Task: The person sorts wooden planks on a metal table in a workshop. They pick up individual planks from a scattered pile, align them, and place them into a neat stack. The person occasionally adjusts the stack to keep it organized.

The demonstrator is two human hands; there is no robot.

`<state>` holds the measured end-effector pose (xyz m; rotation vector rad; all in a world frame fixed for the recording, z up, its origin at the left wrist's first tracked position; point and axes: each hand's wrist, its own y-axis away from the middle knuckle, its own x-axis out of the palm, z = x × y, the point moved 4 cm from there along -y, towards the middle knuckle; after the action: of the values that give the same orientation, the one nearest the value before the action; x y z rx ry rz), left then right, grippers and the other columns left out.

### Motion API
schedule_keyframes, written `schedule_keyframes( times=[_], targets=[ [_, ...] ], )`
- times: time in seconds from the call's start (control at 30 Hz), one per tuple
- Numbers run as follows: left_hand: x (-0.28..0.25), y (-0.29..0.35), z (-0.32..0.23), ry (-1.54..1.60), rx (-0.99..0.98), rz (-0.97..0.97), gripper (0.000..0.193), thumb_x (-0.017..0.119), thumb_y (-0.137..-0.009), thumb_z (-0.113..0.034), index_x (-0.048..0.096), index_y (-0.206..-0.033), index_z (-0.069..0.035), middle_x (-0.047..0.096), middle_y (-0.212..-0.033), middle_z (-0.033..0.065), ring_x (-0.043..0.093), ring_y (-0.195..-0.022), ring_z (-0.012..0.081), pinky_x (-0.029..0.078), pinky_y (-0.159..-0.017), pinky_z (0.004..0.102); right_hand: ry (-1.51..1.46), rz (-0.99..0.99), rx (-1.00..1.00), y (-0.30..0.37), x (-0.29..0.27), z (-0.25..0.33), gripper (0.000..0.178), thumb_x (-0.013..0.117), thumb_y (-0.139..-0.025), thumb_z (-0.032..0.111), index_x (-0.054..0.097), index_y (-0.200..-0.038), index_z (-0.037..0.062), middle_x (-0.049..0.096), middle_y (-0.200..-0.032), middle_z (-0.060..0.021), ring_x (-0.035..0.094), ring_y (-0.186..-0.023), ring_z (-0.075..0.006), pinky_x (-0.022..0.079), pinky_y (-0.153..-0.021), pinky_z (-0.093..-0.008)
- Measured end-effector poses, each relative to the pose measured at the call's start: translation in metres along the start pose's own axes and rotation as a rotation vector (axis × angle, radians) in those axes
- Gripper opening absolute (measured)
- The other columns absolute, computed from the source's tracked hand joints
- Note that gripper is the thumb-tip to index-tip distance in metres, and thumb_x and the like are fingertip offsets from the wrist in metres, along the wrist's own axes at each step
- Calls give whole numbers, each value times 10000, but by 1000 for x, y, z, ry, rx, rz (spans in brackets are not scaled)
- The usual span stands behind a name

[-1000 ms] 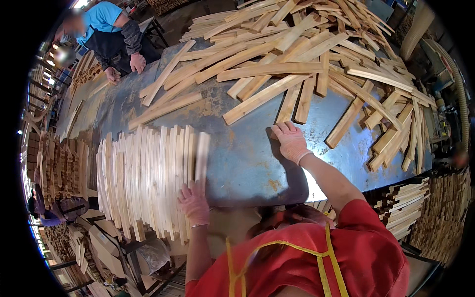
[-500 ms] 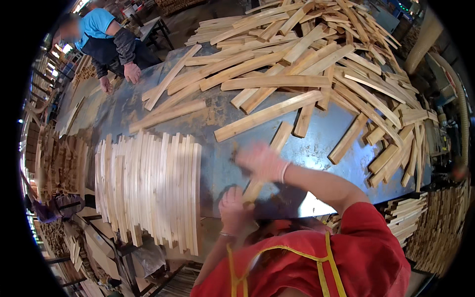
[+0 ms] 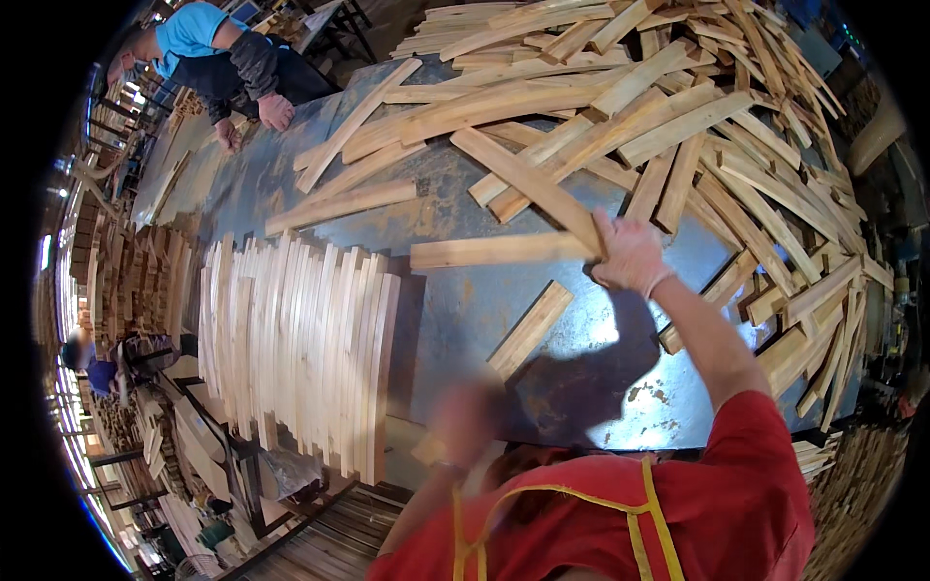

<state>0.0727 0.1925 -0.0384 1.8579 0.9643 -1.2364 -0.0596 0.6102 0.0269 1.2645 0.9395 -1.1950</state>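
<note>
My right hand (image 3: pixel 632 258), in a pale glove, is closed on the near end of a wooden slat (image 3: pixel 528 184) that slants up and left over the table. Just under that grip ends a second slat (image 3: pixel 499 251), lying crosswise; I cannot tell whether the hand touches it. My left hand (image 3: pixel 467 416) is smeared by motion at the table's near edge, so its fingers do not show. Close by it is the lower end of a shorter-looking slat (image 3: pixel 533 329). Left of both hands, a row of pale slats (image 3: pixel 295 349) stands closely side by side.
A large loose heap of slats (image 3: pixel 668 116) covers the far and right parts of the metal table (image 3: pixel 436 208). Across the table at the far left, a person in a blue shirt (image 3: pixel 199 39) leans over it. More stacked wood (image 3: pixel 140 290) stands at the left.
My right hand has moved right and away from me and now grips a slat. My left hand stays near the table edge, now more blurred. The view has shifted slightly.
</note>
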Motion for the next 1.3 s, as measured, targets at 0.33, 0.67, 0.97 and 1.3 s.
schedule_keyframes(
  times=[0.33,0.67,0.97,1.3],
  targets=[
    [-46,-17,-2,840,-153,220,778,819,-815,-311,546,-1504,-76,630,-1423,130,574,-1350,364,494,-1100,446,-1791,295,256,149,46,159,1068,871,-893,417,284,-1672,-16,580,-1486,-178,583,-1321,-257,478,-1137,-380],
    [-29,7,53,1597,-419,155,418,750,-940,-156,698,-1325,0,761,-1179,103,725,-1021,195,587,-937,357,-1992,621,423,208,108,257,588,708,-1019,235,541,-1532,0,692,-1336,-140,685,-1183,-255,577,-1025,-405],
    [-91,42,129,-135,-213,-353,528,725,-921,-165,620,-1434,-98,686,-1321,180,676,-1123,406,553,-980,465,-2222,460,473,210,138,251,438,662,-1066,367,655,-1345,29,737,-1057,-104,720,-912,-248,621,-850,-427],
    [-53,-51,0,845,-575,164,670,726,-937,-308,526,-1509,-23,760,-1159,208,742,-1070,377,578,-934,443,-1204,416,-266,148,136,171,473,648,-1070,379,648,-1413,53,692,-1359,-163,637,-1279,-303,491,-1121,-374]
  ],
)
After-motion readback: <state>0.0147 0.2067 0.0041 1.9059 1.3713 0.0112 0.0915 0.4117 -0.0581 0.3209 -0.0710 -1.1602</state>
